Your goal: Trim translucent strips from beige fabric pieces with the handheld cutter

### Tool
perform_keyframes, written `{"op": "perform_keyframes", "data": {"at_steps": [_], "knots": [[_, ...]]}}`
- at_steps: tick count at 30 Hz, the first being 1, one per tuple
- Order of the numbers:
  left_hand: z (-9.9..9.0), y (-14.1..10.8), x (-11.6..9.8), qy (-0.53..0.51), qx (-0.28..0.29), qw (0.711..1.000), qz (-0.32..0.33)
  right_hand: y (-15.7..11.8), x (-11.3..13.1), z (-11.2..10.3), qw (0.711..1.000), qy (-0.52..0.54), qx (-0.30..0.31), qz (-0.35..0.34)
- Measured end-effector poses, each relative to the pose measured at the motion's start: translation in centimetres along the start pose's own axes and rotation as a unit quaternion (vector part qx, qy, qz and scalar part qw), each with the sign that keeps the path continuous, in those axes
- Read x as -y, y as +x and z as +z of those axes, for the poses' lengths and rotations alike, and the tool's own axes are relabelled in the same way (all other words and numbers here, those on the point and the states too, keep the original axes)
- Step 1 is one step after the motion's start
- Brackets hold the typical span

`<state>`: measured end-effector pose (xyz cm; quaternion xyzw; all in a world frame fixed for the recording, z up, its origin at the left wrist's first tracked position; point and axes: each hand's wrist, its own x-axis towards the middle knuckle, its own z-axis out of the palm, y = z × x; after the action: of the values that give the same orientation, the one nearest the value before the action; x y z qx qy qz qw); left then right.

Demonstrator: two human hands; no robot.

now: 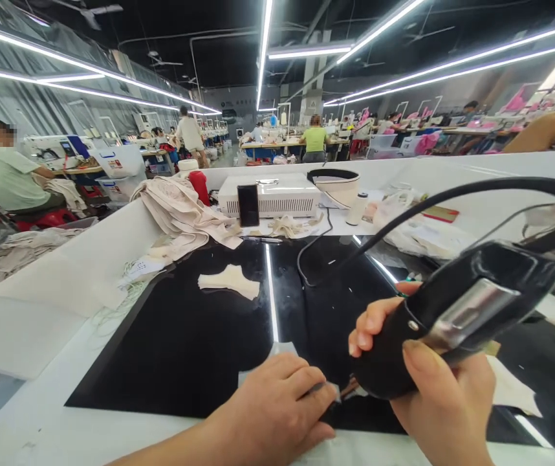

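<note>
My right hand is wrapped round a black corded handheld power tool with a shiny metal lever on its side. The tool slants, its lower end pointing down toward the fingers of my left hand. Those fingers are curled and press on a pale grey flat piece, mostly hidden beneath the hand, on the glossy black board. The tool's working tip is hard to make out beside my left fingertips. Farther up the board lies a cream fabric piece.
A white control box stands behind the board, with a phone leaning on it. Fabric strips heap at left. A black cable arcs from the tool. A round cream container stands behind. People sit at sewing machines beyond.
</note>
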<state>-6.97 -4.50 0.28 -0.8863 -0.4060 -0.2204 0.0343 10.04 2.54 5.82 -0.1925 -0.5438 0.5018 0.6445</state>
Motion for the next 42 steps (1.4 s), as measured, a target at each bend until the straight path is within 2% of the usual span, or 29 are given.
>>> {"op": "perform_keyframes", "data": {"at_steps": [3, 6, 9, 12, 16, 21, 26, 35, 42], "knots": [[-1.1, -0.3, 0.1, -0.026, 0.001, 0.999, -0.024, 0.2, 0.5, 0.2, 1.000, -0.001, -0.005, -0.005], [-3.3, -1.3, 0.6, -0.052, 0.017, 0.996, -0.069, 0.2, 0.8, 0.6, 1.000, -0.023, 0.008, 0.006], [-5.5, -3.3, 1.3, -0.067, 0.034, 0.987, -0.141, -0.1, 1.1, 1.5, 0.999, -0.034, 0.035, 0.015], [-6.6, -5.6, 1.7, -0.072, 0.040, 0.971, -0.224, -0.3, 1.0, 3.0, 0.998, -0.029, 0.041, 0.032], [-6.0, -7.0, 1.4, -0.083, 0.021, 0.960, -0.267, -0.5, 0.2, 5.1, 0.997, 0.004, 0.054, 0.049], [-4.5, -6.6, 1.3, -0.097, -0.023, 0.956, -0.277, -0.8, -1.0, 7.1, 0.995, 0.056, 0.065, 0.054], [-4.2, -6.4, 1.3, -0.109, -0.042, 0.954, -0.276, -0.8, -1.8, 8.6, 0.994, 0.072, 0.073, 0.033], [-3.8, -6.6, 1.2, -0.117, -0.053, 0.950, -0.286, -0.6, -2.4, 9.3, 0.994, 0.080, 0.068, 0.029], [-4.4, -6.6, 0.9, -0.148, -0.064, 0.938, -0.308, -0.9, -2.7, 9.7, 0.992, 0.095, 0.076, 0.044]]}}
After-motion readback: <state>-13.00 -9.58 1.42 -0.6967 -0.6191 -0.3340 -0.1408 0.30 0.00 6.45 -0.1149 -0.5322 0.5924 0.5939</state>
